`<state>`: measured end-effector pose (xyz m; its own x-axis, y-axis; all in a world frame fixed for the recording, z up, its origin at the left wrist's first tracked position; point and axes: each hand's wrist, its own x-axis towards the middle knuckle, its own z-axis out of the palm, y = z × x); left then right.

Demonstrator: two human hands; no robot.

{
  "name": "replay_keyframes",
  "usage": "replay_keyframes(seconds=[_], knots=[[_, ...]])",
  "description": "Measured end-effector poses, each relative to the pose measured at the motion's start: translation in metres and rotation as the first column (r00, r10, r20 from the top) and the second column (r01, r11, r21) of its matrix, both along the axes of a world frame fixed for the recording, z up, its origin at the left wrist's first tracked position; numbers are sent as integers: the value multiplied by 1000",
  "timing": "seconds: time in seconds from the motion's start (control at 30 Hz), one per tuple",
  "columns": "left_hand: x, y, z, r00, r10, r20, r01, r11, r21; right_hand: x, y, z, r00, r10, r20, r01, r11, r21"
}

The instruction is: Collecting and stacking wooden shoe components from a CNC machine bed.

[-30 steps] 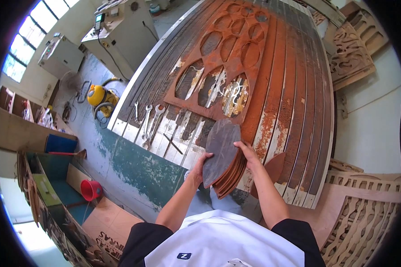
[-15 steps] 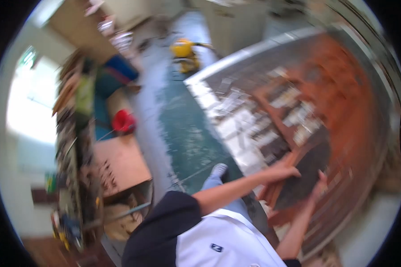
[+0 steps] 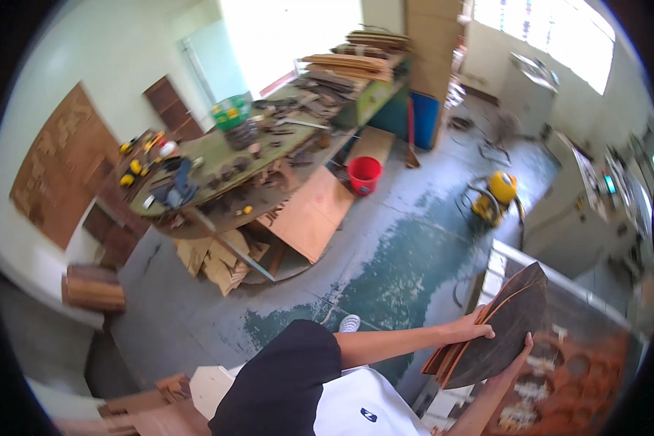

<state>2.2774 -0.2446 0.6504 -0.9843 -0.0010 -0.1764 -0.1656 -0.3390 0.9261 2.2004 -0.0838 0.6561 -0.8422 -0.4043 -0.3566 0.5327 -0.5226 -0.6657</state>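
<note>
A stack of thin wooden boards (image 3: 505, 327), with dark flat faces, reddish-brown edges and a curved, pointed outline, is held tilted between my two hands. My left hand (image 3: 471, 329) grips the stack's left edge, fingers wrapped behind it and thumb on the dark face. At the lower right edge, my right hand (image 3: 512, 363) clasps the boards with its thumb in front. Its other fingers are hidden behind the stack. Under and beyond the stack lies a machine bed (image 3: 507, 254) with a pale rim, bearing a reddish-brown cut sheet (image 3: 581, 374) with round openings.
A long workbench (image 3: 209, 173) cluttered with wood scraps and tools stands to the left. Below it leans a plywood panel (image 3: 309, 214) near a red bucket (image 3: 364, 174). A yellow vacuum cleaner (image 3: 501, 190) stands on the green-grey floor, close to a grey control cabinet (image 3: 559, 211).
The view has swung left, so the workbench shows more fully and the machine bed has slid toward the lower right. Both hands still hold the board stack, now raised near the bed's left edge.
</note>
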Motion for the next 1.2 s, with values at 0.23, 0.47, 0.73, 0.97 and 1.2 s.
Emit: replay_keyframes(seconds=[0.23,0.47,0.73,0.97,1.2], knots=[[78,-160,22,934,354,41,-357,931,75,9,-203,9,905,421,-62,-420,907,30],[169,-278,26,756,654,1,-653,754,70,73,-359,17,726,685,-69,-672,726,144],[299,-290,58,488,867,-98,-869,494,37,174,-436,28,363,928,-80,-920,371,130],[434,-225,110,1,999,32,-994,-2,108,313,-458,51,-173,895,-412,-976,-99,194],[561,-182,123,-468,873,137,-822,-487,295,497,-472,73,-379,761,-526,-925,-308,222]])
